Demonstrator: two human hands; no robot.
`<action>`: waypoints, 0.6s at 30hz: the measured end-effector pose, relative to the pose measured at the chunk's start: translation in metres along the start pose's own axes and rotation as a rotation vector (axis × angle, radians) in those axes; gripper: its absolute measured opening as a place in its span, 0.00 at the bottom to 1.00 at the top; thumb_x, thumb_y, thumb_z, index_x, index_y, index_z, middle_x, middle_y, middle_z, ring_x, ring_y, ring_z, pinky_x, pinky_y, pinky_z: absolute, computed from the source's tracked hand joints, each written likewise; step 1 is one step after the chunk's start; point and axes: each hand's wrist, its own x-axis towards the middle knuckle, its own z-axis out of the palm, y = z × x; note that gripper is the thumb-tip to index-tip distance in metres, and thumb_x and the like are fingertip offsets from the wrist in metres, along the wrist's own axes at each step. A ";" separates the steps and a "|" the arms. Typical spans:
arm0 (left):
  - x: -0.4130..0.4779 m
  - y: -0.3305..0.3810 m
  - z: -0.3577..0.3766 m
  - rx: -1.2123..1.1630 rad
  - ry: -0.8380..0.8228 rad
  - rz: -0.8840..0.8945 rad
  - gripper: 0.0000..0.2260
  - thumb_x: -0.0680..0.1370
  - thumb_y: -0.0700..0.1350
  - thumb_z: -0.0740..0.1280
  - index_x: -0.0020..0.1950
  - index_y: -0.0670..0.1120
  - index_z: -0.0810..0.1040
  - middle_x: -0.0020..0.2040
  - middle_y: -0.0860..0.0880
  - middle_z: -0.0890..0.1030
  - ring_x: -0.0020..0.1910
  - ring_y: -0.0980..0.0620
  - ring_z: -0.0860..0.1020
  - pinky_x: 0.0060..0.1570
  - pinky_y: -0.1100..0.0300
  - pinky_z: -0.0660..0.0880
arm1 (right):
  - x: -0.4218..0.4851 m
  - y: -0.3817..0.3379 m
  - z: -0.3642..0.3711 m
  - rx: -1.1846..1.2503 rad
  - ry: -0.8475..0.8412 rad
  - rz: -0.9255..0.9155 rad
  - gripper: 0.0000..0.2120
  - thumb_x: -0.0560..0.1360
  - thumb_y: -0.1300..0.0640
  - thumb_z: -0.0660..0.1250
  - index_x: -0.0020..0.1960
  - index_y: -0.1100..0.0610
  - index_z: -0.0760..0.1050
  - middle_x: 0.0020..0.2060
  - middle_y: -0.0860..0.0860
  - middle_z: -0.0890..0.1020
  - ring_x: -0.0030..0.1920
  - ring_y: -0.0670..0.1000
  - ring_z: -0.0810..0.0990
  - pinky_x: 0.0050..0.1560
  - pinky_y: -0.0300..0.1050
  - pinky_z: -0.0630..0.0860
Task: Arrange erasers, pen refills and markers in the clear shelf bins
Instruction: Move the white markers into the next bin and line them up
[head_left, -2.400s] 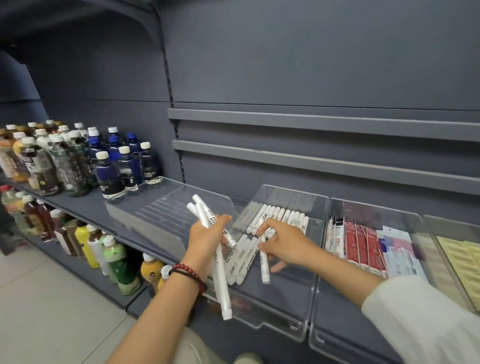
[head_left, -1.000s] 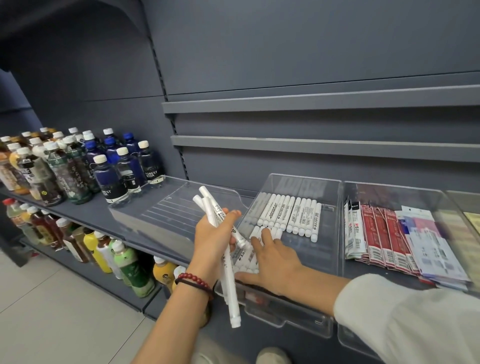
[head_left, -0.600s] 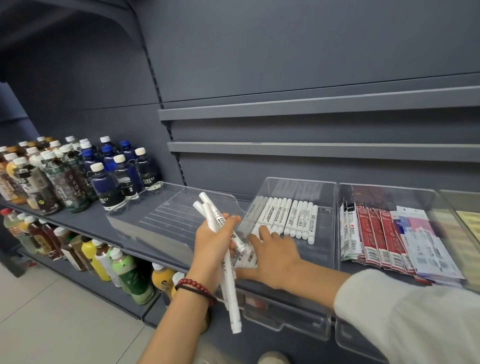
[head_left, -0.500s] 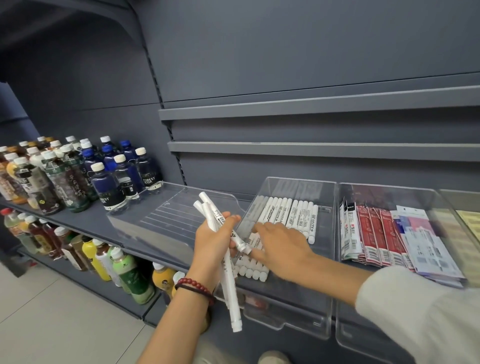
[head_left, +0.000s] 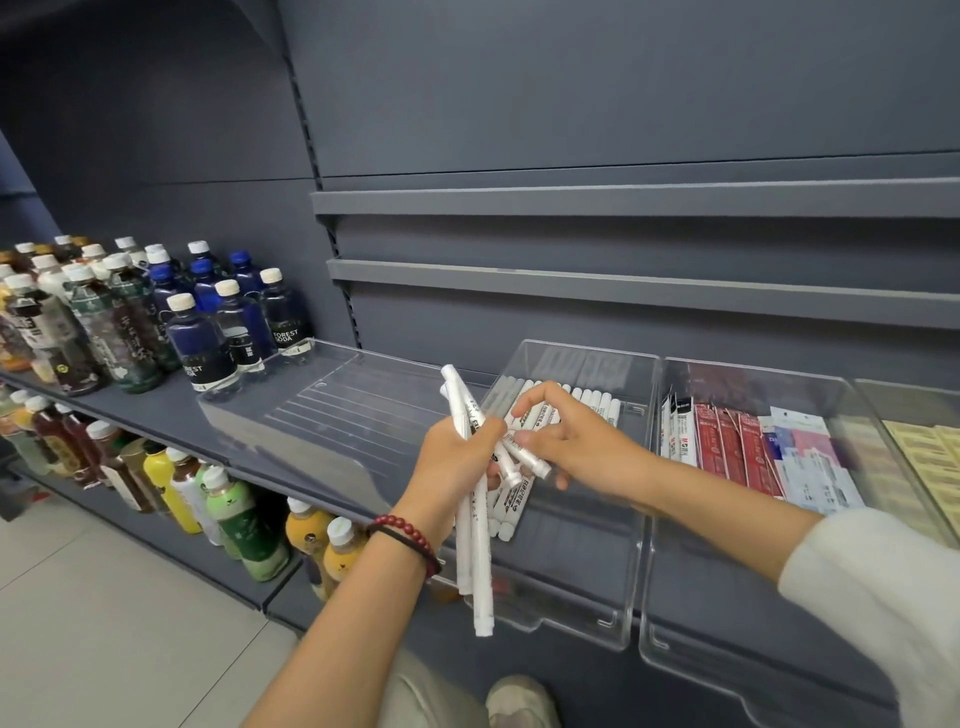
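Observation:
My left hand (head_left: 453, 467) grips a bundle of white markers (head_left: 475, 551) upright in front of the middle clear bin (head_left: 613, 582). My right hand (head_left: 576, 447) reaches across to the bundle and pinches one white marker (head_left: 527, 457) of it between thumb and fingers. Inside the middle bin, a row of white markers (head_left: 576, 402) lies at the back and a few more markers (head_left: 511, 512) lie nearer the front. The bin to the right (head_left: 748, 670) holds red and white pen refill packs (head_left: 727, 447).
An empty clear bin (head_left: 322, 415) sits to the left of the marker bin. Drink bottles (head_left: 202, 332) crowd the shelf further left and the shelf below (head_left: 218, 509). A bin with yellow packs (head_left: 924, 457) stands at the far right. Grey rails (head_left: 623, 200) run above.
My right hand has lifted off the markers lying in the bin and come to the bundle in my left hand, taking hold of one marker. The left hand stayed put.

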 end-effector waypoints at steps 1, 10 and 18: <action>0.001 -0.001 0.001 0.008 0.016 -0.006 0.07 0.77 0.43 0.64 0.41 0.41 0.76 0.23 0.51 0.74 0.23 0.55 0.72 0.32 0.59 0.75 | -0.001 0.000 0.000 -0.039 0.001 0.002 0.05 0.81 0.57 0.61 0.53 0.47 0.69 0.31 0.53 0.75 0.34 0.51 0.70 0.33 0.39 0.72; 0.003 -0.002 -0.004 -0.004 0.137 0.021 0.09 0.78 0.45 0.65 0.39 0.44 0.74 0.25 0.50 0.74 0.24 0.54 0.72 0.32 0.60 0.74 | 0.000 0.003 -0.015 -0.382 0.121 0.168 0.07 0.82 0.56 0.57 0.56 0.49 0.72 0.31 0.47 0.77 0.28 0.44 0.71 0.31 0.38 0.68; 0.000 -0.004 -0.010 -0.074 0.085 0.099 0.16 0.73 0.48 0.73 0.59 0.48 0.77 0.22 0.55 0.72 0.24 0.57 0.70 0.30 0.64 0.74 | -0.006 0.021 0.023 -0.670 -0.054 0.337 0.15 0.80 0.58 0.60 0.66 0.52 0.68 0.52 0.54 0.76 0.39 0.50 0.77 0.31 0.38 0.70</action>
